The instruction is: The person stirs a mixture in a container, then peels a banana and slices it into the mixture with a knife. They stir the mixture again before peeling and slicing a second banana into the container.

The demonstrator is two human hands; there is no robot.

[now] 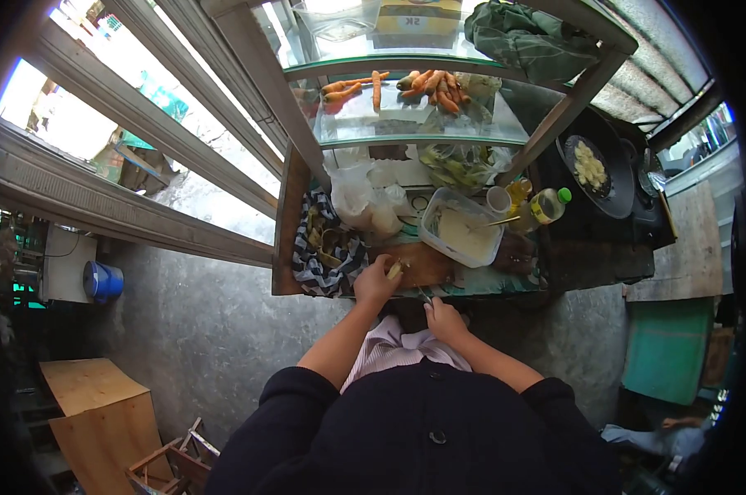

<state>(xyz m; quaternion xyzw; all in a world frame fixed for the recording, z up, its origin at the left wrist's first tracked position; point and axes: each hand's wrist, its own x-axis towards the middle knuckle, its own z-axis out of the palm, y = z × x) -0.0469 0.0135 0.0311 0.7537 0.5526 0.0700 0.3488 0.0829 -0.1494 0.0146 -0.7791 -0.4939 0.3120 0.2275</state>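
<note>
My left hand (376, 280) is closed on a small pale piece of food (395, 271) at the left part of a wooden cutting board (427, 264). Just to the right, at the counter's front edge, my right hand (444, 320) grips a knife (423, 293), its blade pointing up and left toward the board. Beyond the board stands a clear plastic container (464, 229) with pale contents and a utensil resting in it. A checkered cloth (313, 268) with peelings on it lies left of my left hand.
Carrots (443, 89) lie on the glass shelf above. A green-capped bottle (548, 205) and a cup (498, 199) stand right of the container. Plastic bags (361, 200) sit at the back left. A pan (596, 173) with yellowish food is at the far right.
</note>
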